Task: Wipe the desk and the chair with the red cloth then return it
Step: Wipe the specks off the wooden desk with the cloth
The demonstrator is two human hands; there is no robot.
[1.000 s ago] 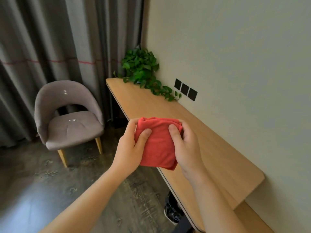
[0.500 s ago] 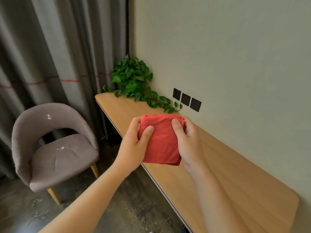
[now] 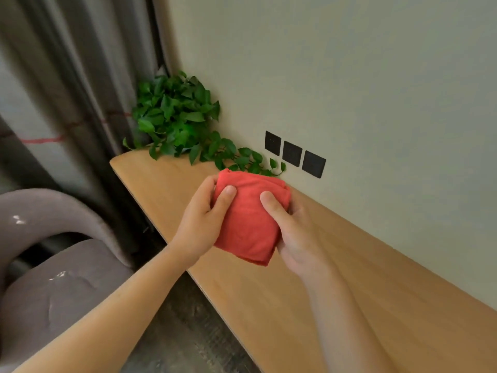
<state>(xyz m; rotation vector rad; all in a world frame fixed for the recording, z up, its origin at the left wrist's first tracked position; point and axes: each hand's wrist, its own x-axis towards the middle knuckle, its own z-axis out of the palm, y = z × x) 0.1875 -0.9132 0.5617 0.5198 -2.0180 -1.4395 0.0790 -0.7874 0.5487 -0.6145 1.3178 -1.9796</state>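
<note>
Far left sits the chair (image 3: 53, 278), off the worktop's (image 3: 269, 305) edge. Left hand (image 3: 201, 224) and right hand (image 3: 293, 232) both clutch the folded cloth (image 3: 250, 224), held above the worktop, which runs lengthwise ahead; straight down looks like the next move.

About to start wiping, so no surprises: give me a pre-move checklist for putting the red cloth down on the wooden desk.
1. Folded red cloth gripped by both hands: ok; left hand and right hand both hold it.
2. Cloth folded into a compact pad: ok.
3. Cloth touching the light wooden desk: not ok; it is held above the surface.
4. Desk surface near the hands free of objects: ok.
5. Far corner: not ok; the green leafy trailing plant spreads over the desk there.
6. Grey upholstered chair seat clean: cannot tell.
</note>
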